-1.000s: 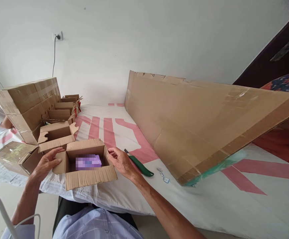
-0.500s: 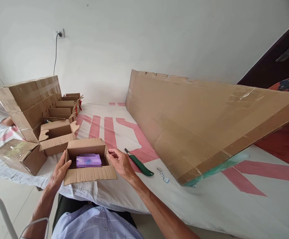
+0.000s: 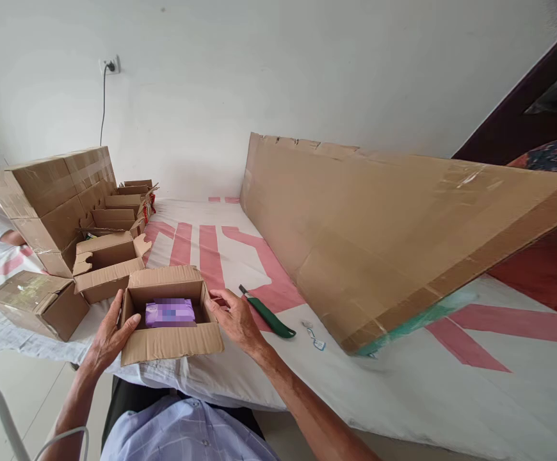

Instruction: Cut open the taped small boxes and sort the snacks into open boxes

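Boxes crowd the far left: a tall stack point(image 3: 62, 192), with a shut carton point(image 3: 38, 304) lying left of the open box and another flapped one point(image 3: 108, 262) just behind it. Open box point(image 3: 170, 314) sits at the near edge of the sheet point(image 3: 240, 256), its long axis running left to right, a purple packet point(image 3: 170, 312) lying flat inside along the same line. Left hand point(image 3: 110, 333) presses flat against the box's left wall, fingers spread and not closed round anything. Right hand point(image 3: 235, 320) rests against the box's right wall, fingers loosely curled over the side flap, thumb on the rim. So the box lies squarely between the two palms, each hand equally near. Right of the box, just past the right hand, a green-handled knife point(image 3: 269, 314) lies slantwise, pointing away. Further right a long cardboard sheet point(image 3: 379, 250) leans across.
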`<state>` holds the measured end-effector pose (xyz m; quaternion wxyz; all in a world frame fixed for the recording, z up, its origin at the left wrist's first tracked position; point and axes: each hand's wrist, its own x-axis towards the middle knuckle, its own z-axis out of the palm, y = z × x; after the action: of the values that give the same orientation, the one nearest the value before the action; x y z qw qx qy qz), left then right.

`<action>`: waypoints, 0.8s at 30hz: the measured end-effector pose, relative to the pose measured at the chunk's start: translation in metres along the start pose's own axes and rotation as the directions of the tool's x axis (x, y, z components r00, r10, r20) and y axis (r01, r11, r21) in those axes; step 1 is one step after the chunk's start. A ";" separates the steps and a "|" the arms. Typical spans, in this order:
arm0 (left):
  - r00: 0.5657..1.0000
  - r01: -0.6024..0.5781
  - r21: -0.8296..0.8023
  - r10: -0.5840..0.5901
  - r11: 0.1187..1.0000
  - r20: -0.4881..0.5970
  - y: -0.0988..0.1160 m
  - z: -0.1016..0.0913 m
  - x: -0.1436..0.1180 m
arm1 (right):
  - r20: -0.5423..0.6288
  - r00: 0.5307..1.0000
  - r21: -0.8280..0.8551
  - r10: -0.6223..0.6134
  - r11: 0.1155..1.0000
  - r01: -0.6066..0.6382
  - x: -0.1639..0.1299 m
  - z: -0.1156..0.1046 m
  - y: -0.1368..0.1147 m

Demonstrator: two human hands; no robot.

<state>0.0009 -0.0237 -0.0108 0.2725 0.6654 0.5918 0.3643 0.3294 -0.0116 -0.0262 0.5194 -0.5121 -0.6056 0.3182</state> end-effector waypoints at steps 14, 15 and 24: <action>0.980 -0.197 0.270 0.190 0.943 0.053 0.018 0.001 -0.035 | -0.089 0.992 0.018 -0.087 0.996 0.089 -0.019 0.002 0.001; 0.979 -0.205 0.261 0.198 0.943 0.053 0.017 0.002 -0.037 | -0.093 0.991 0.018 -0.091 0.996 0.093 -0.021 0.003 0.001; 0.964 -0.267 0.260 0.256 0.928 0.074 0.019 -0.001 -0.040 | -0.093 0.991 0.027 -0.095 0.995 0.098 -0.023 0.002 0.003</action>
<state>0.0101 -0.0660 -0.0021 0.1404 0.7758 0.5364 0.3012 0.3269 -0.0324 -0.0369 0.5694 -0.4878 -0.6003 0.2785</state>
